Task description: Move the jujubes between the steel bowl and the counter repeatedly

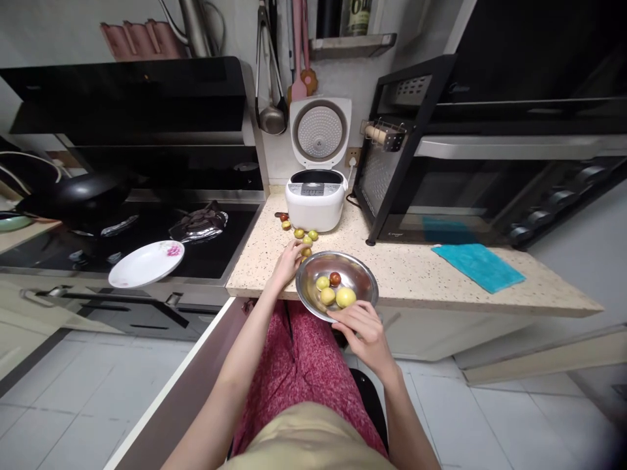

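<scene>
sitting at the counter's (416, 281) front edge, the shallow metal bowl (361, 281) serves as the middle of the dial, with twelve at the top of the view, and its near rim seems to overhang the edge. inside it lie a small red-brown fruit (335, 279) near twelve, a yellow-green fruit (322, 282) near ten, a second yellow-green fruit (327, 296) near seven and a larger pale yellow fruit (345, 297) near five. the right hand (361, 328) is at five o'clock, its fingers and thumb pinched on the bowl's rim. the left hand (288, 262) is at ten o'clock, fingers bent beside the loose fruits (307, 240) on the counter; whether they are closed on one i cannot tell. those loose fruits trail towards eleven, up to the foot of the white rice cooker (315, 210), whose lid (321, 130) stands open. a white plate (145, 264) is well off at nine, a blue cloth (482, 266) at three. the bowl looks thin, stiff and light, its polished metal likely slick if wet, so a pinch over the rim makes sense, better with a second hold opposite, at eleven, since weight past the edge could tip it. the fruits should be light and firm, smooth enough to roll, and the skin may bruise; hold each lightly round its middle with fingertips and thumb.
</scene>
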Action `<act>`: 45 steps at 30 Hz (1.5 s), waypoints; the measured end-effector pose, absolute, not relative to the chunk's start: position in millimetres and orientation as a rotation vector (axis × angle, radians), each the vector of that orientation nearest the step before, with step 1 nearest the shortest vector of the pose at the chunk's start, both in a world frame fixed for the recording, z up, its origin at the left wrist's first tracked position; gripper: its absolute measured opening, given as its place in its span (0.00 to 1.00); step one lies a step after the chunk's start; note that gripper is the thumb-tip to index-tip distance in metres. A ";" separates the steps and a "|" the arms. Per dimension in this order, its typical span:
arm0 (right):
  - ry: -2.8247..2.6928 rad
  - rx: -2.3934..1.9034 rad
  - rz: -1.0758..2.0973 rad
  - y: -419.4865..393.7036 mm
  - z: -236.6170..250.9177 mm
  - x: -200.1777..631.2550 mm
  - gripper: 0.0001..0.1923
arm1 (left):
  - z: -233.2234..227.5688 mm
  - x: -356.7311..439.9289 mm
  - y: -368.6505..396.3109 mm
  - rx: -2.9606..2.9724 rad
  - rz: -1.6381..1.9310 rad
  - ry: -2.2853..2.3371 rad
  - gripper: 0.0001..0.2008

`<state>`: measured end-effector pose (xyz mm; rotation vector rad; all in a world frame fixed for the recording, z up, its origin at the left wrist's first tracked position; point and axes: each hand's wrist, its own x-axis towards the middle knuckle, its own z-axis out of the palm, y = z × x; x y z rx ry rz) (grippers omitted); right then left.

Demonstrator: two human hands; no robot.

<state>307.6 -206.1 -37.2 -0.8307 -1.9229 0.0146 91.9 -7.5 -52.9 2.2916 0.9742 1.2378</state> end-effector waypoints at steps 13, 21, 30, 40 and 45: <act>-1.931 -0.832 0.020 -206.6 -39.6 303.6 0.11 | -38.7 78.4 -53.8 1.924 1.624 1.084 0.12; -1.933 -0.853 0.018 -208.8 -41.5 300.8 0.11 | 11.9 79.0 -127.4 2.271 1.197 1.068 0.11; -1.924 -0.869 0.027 -211.0 -41.5 298.7 0.09 | 31.3 99.6 -134.1 2.603 0.550 1.356 0.11; -1.934 -0.874 0.037 -211.8 -41.5 299.6 0.12 | 0.1 107.5 -112.3 2.769 0.682 1.201 0.06; -1.925 -0.876 0.053 -211.2 -41.1 295.5 0.11 | -0.9 92.6 -114.2 2.664 0.786 1.065 0.07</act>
